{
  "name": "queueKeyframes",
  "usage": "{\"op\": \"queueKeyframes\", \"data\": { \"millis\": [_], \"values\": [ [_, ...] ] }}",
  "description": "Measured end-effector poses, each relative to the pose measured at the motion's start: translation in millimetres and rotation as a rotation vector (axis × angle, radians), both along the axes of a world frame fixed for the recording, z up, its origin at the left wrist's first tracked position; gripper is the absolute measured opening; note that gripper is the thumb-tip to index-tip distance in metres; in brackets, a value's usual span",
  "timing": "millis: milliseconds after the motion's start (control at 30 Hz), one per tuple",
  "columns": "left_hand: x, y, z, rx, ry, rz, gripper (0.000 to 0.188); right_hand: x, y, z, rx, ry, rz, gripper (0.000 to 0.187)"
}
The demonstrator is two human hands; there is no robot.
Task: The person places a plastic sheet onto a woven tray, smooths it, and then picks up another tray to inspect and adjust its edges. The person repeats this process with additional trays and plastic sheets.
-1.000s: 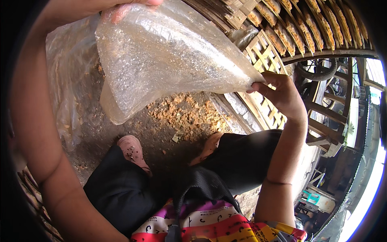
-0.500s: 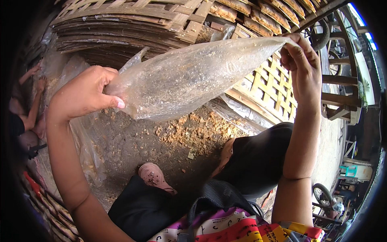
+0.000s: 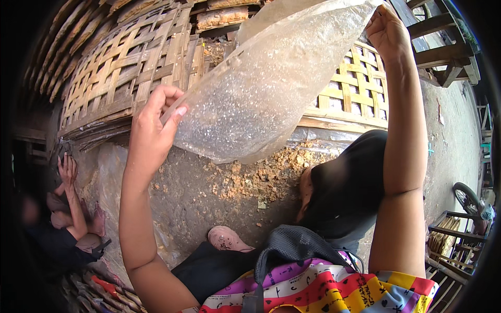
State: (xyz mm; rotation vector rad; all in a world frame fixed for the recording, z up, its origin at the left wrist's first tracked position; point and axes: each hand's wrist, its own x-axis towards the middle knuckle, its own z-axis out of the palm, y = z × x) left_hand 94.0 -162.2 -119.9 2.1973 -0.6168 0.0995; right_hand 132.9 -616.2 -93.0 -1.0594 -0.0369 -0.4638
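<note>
Currently, left hand (image 3: 156,124) and right hand (image 3: 388,35) are pinching edges of translucent plastic sheet (image 3: 271,86), which is hanging slantwise between them, above crumbs (image 3: 261,176) on ground (image 3: 190,214) and partly hiding woven bamboo panel (image 3: 346,87). Step in hand: seemingly opening out sheet. Next move: probably calling for firm pinches, even tension, avoiding folds.
</note>
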Motion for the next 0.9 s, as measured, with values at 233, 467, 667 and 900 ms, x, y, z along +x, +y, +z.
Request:
{"op": "queueKeyframes", "data": {
  "millis": [233,467,667,900],
  "values": [
    [124,-124,43,0.014,-0.473,0.216,0.017,37,-81,-18,0.685,-0.139,-0.017,0.017],
    [137,-224,79,-0.161,-1.206,0.199,0.009,-10,-201,-35,0.455,-0.537,-0.052,0.031],
    [121,-220,-23,-0.129,-1.130,-0.072,0.024,-106,-253,-70,0.094,-0.227,-0.164,0.038],
    [96,-192,-154,0.088,-0.646,-0.094,0.030,-164,-223,-186,-0.446,0.486,-0.357,0.023]
  ]
}}
